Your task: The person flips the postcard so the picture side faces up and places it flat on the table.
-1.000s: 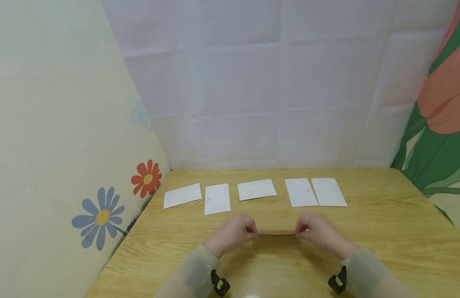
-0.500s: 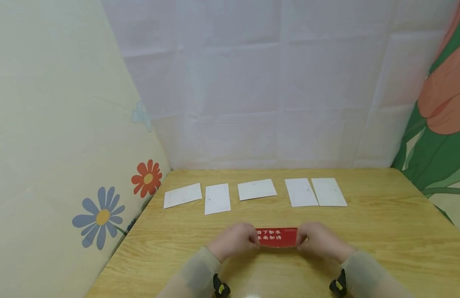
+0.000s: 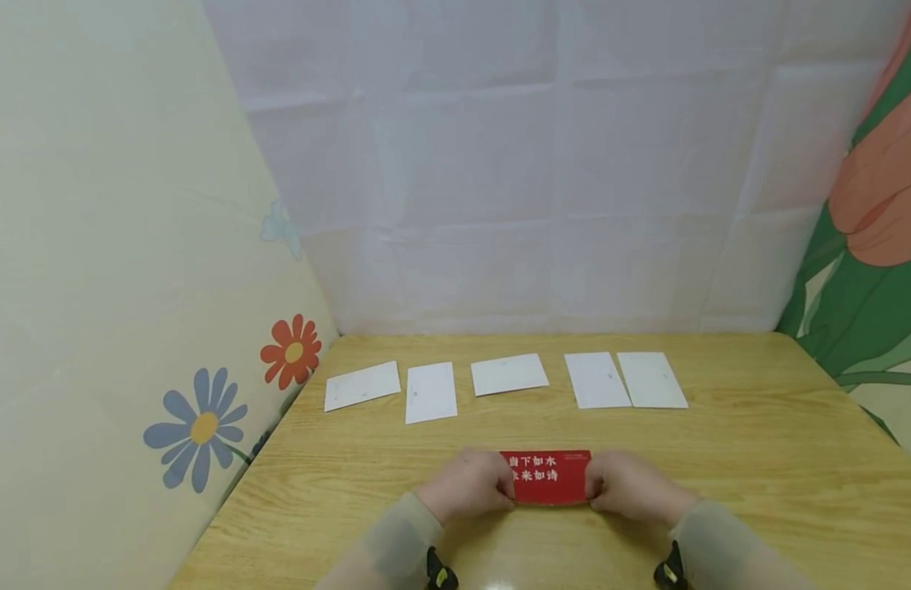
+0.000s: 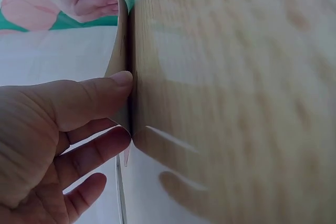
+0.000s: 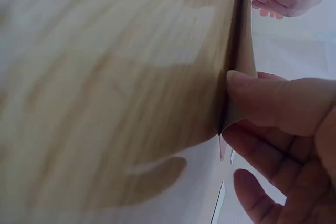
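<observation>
A red card [image 3: 550,477] with white lettering is stretched between both hands near the front middle of the table. My left hand [image 3: 469,485] pinches its left end between thumb and fingers, and my right hand [image 3: 636,487] pinches the right end. The lettered side faces up and forward, with part of the lettering covered by the left fingers. Seen from the left wrist, the card [image 4: 121,51] shows a plain pale back and bows slightly. Its lower edge is at or very close to the tabletop; contact cannot be told for certain.
Farther back lie several white cards in a loose row, among them a tilted one [image 3: 363,386] at the left, a middle one [image 3: 509,374] and one [image 3: 651,380] at the right. The glossy wooden table [image 3: 758,467] meets a pale cloth backdrop [image 3: 455,188].
The card was edge-on a second ago; it has tipped so its red lettered face shows. Both hands have moved slightly toward me and down, still gripping its ends. The white cards stayed put.
</observation>
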`<state>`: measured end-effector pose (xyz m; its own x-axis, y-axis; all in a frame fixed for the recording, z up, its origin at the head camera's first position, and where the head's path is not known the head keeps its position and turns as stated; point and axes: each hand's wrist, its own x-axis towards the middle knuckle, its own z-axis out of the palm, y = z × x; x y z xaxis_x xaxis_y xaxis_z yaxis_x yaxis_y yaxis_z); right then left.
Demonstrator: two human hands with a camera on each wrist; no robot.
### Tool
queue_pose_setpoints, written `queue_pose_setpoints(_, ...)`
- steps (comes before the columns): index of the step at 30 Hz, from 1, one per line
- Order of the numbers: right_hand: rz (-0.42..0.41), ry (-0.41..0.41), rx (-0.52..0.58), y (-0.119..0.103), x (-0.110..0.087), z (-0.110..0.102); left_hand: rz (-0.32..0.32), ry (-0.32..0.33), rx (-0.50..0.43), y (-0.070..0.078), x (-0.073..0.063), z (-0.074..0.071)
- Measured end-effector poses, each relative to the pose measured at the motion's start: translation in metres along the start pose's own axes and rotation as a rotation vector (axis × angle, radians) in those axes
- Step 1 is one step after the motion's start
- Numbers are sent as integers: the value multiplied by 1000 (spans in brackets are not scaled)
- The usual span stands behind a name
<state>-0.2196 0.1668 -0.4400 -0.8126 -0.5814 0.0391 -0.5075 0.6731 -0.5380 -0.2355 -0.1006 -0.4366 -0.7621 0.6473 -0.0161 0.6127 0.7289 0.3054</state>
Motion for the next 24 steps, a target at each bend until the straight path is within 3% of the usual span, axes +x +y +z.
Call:
queue_pose_setpoints(10,-2,-53,-239,-20,2,7,-8,-21,27,3,-1,0)
queue_pose_setpoints(18,163,-123,-371,-54,4,26,35,-28,41,8,0,2)
queue_pose_setpoints(24,168,-204,-456,-69,3,37,39,-31,89,12,-1,2)
